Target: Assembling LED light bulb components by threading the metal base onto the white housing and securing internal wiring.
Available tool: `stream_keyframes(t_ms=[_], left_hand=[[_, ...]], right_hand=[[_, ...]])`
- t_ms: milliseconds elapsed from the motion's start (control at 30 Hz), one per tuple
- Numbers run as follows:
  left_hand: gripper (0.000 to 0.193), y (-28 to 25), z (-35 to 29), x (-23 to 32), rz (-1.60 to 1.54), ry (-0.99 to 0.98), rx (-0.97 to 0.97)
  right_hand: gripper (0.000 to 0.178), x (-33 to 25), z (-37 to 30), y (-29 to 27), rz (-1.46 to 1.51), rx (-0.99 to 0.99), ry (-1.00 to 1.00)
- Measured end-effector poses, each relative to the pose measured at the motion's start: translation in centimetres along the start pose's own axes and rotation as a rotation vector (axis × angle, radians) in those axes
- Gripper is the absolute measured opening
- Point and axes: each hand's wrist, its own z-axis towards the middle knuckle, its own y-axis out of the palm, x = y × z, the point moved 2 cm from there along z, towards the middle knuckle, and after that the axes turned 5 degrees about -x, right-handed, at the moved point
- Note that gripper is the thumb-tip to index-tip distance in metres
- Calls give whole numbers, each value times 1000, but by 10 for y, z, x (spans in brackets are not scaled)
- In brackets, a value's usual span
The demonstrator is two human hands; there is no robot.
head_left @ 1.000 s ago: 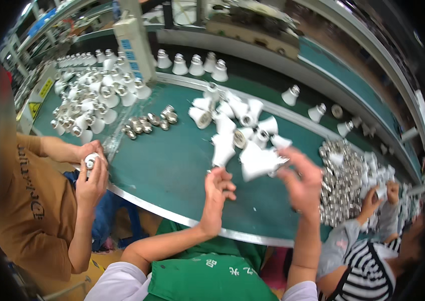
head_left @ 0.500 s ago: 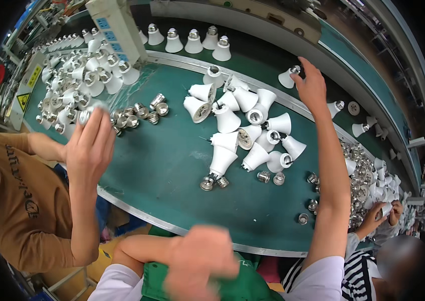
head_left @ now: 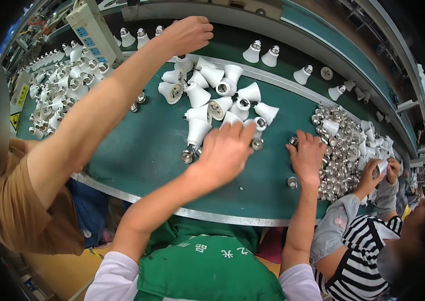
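My left hand [head_left: 226,153] hovers at the near edge of a pile of white bulb housings [head_left: 197,95], slightly blurred, its fingers stretched forward and apart. It partly hides a few housings and metal screw caps beneath it. A loose screw cap [head_left: 257,144] lies just right of its fingers. Farther right, my right hand [head_left: 307,156] is down on the green tabletop with thumb and forefinger closed around a metal screw cap [head_left: 293,141]. Another cap [head_left: 292,182] rests closer to me, and a large heap of screw caps [head_left: 340,160] lies beside my right hand.
Behind the table runs a dark belt carrying upright capped bulbs [head_left: 302,74]. A co-worker's arm [head_left: 107,108] reaches across the left side toward the belt. Another person's hands [head_left: 380,173] hold a white part at the right. More housings [head_left: 67,90] crowd the far left.
My right hand has come back from a bulb on the belt to the screw caps. My left hand has moved forward over the housings. The left co-worker's arm has extended to the belt.
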Motion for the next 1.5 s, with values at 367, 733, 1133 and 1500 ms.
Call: stream_keyframes(t_ms=[367,733,1133,1500], left_hand=[[35,46,44,-2,104,23,200],[36,1,-53,16,-621,-265,83],[61,-1,-117,-2,-888,-49,285],[56,6,-126,4,-1756,-369,-32]], right_hand=[[23,-9,-27,2,292,170,-87],[44,-53,-66,-24,1975,-384,142],[28,-116,-88,-37,1485,-219,-17],[19,-92,-102,-53,1842,-125,50]])
